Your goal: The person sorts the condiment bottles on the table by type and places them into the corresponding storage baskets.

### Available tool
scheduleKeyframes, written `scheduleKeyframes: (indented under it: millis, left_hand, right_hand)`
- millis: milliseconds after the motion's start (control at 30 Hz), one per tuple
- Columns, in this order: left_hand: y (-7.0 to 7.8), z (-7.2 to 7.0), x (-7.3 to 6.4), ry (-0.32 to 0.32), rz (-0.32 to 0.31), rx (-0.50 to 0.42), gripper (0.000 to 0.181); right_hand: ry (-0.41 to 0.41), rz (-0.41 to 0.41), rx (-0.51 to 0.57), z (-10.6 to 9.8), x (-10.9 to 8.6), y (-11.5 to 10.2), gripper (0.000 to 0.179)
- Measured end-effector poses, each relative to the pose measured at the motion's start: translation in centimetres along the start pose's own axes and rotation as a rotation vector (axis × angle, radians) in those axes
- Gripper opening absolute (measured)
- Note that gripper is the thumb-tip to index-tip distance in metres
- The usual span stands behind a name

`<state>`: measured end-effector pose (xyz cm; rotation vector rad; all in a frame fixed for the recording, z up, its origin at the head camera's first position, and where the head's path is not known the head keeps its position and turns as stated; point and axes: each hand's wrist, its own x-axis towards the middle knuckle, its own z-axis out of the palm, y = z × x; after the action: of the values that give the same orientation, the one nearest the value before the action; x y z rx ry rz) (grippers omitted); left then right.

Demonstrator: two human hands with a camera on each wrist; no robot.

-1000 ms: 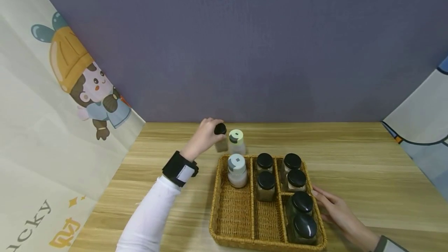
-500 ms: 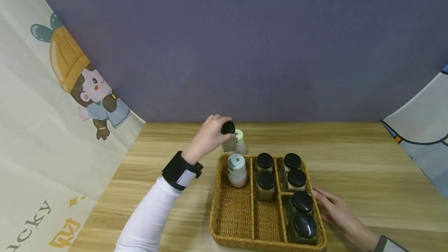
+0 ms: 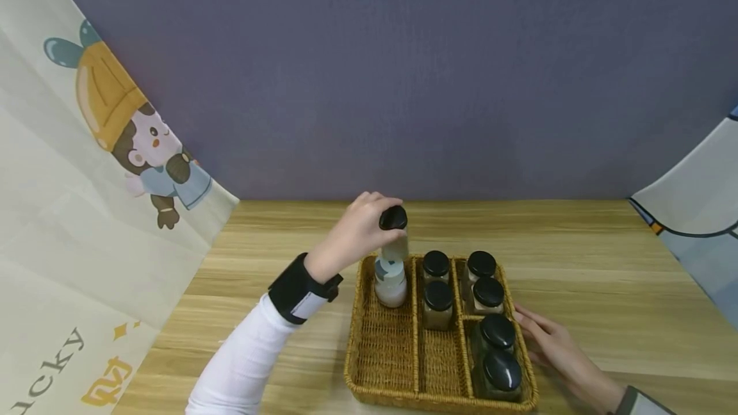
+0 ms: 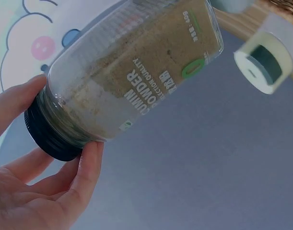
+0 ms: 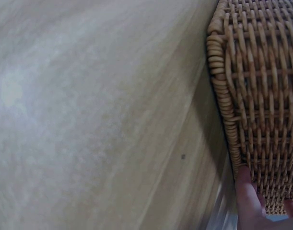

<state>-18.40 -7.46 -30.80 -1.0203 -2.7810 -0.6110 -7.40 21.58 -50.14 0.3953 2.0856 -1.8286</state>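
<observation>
My left hand grips a clear jar of cumin powder by its black lid. In the head view this jar hangs over the back left corner of the wicker basket, covering part of a pale-capped shaker bottle in the left compartment. A bottle with a pale yellow cap shows in the left wrist view; in the head view the held jar hides it. My right hand touches the basket's right outer wall, its fingers lying against the weave with little curl.
Two black-lidded jars stand in the middle compartment. More black-lidded jars fill the back right and front right compartments. The wooden table meets a dark wall panel behind, with printed curtains on both sides.
My left hand has carried the cumin jar rightwards from beside the yellow-capped bottle to over the basket's back left edge. The right hand and basket have stayed in place.
</observation>
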Motion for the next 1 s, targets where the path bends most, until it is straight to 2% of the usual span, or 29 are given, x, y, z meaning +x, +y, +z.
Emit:
scheduleKeyframes:
  millis: [333,500,833,1000]
  left_hand:
    - [2.1,0.0,-0.6,-0.005,0.082,-0.026,0.043]
    - [3.0,0.2,-1.0,-0.033,0.091,-0.029,0.043]
    - [4.7,1.5,0.1,0.004,0.15,-0.002,0.043]
    - [5.6,2.0,0.6,-0.02,0.161,0.046,0.045]
  right_hand:
    - [-0.003,-0.006,-0.006,0.0,0.1,0.0,0.067]
    - [0.0,-0.012,0.003,0.0,0.1,0.1,0.066]
    - [-0.045,-0.027,-0.005,-1.9,2.7,-0.8,0.066]
    - [-0.061,-0.027,-0.006,-2.8,4.0,-1.2,0.066]
